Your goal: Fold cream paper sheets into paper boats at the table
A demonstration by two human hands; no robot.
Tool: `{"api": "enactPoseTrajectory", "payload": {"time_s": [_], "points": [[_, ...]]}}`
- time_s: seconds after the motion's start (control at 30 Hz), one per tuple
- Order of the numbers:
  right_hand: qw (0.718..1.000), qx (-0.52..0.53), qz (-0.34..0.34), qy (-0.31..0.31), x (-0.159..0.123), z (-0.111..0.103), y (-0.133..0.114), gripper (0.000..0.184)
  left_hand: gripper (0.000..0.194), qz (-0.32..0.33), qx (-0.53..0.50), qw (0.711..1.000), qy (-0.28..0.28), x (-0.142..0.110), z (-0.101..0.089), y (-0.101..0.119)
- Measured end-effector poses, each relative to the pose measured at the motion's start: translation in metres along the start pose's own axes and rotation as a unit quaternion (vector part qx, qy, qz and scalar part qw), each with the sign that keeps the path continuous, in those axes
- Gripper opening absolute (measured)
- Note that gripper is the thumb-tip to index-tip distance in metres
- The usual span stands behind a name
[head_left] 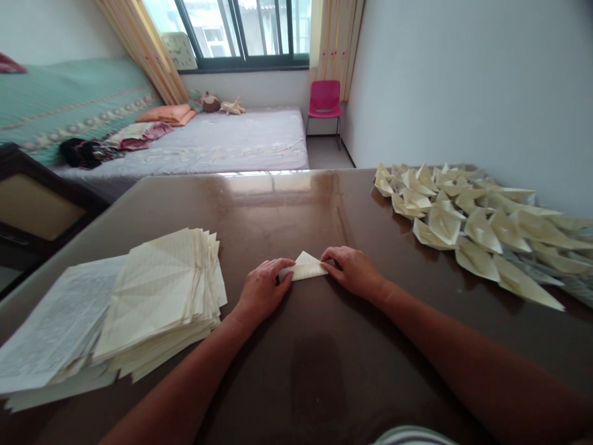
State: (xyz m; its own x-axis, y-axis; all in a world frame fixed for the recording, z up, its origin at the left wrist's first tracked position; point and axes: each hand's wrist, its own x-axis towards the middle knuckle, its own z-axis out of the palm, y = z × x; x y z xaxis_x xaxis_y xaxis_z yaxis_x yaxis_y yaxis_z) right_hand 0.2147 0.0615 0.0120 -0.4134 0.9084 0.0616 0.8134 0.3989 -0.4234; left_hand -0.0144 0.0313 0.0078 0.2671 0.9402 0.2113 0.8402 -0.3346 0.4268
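Note:
A small folded piece of cream paper (306,267) lies between my hands on the glossy brown table (296,216). Its upper edge rises to a triangular point, and its lower edge is straight. My left hand (265,285) pinches the left end between thumb and fingers. At the opposite end, my right hand (353,271) grips the right corner the same way. To the left sits a stack of creased cream sheets (157,290), partly over printed white sheets (60,321). Many folded paper boats (445,222) crowd the table's right side.
Beyond the table's far edge is a bed (250,136) with orange pillows (167,114) and stuffed toys (231,106). A pink chair (325,99) stands by the white wall (463,86). Dark wooden furniture (41,204) is at the left.

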Motion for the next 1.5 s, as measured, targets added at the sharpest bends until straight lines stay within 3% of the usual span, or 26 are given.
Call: {"api": "enactPoseTrajectory", "payload": {"time_s": [0.37, 0.67, 0.8, 0.93, 1.03, 1.37, 1.5], "points": [[0.998, -0.057, -0.014, -0.002, -0.001, -0.001, -0.006, 0.019, 0.026, 0.034, 0.021, 0.999, -0.003, -0.005, 0.005, -0.003], [0.996, -0.092, -0.012, -0.012, 0.0, -0.003, -0.009, 0.018, 0.028, 0.072, 0.121, 0.99, 0.004, -0.006, 0.007, 0.005], [0.995, -0.098, -0.014, -0.016, 0.001, -0.003, -0.009, 0.018, 0.033, 0.172, 0.152, 0.973, 0.029, -0.012, 0.009, 0.01], [0.995, -0.099, -0.014, -0.015, 0.002, -0.003, -0.01, 0.017, 0.037, 0.237, 0.132, 0.962, -0.015, -0.019, 0.017, 0.021], [0.995, -0.102, -0.014, -0.011, 0.001, -0.003, -0.011, 0.016, 0.038, 0.223, 0.117, 0.967, -0.038, -0.02, 0.022, 0.025], [0.996, -0.087, -0.017, -0.014, 0.001, -0.003, -0.007, 0.017, 0.041, 0.206, 0.08, 0.974, -0.043, -0.022, 0.02, 0.023], [0.988, -0.134, -0.067, 0.024, -0.004, -0.008, -0.015, 0.018, 0.04, 0.2, 0.087, 0.975, -0.042, -0.022, 0.021, 0.024]]}}
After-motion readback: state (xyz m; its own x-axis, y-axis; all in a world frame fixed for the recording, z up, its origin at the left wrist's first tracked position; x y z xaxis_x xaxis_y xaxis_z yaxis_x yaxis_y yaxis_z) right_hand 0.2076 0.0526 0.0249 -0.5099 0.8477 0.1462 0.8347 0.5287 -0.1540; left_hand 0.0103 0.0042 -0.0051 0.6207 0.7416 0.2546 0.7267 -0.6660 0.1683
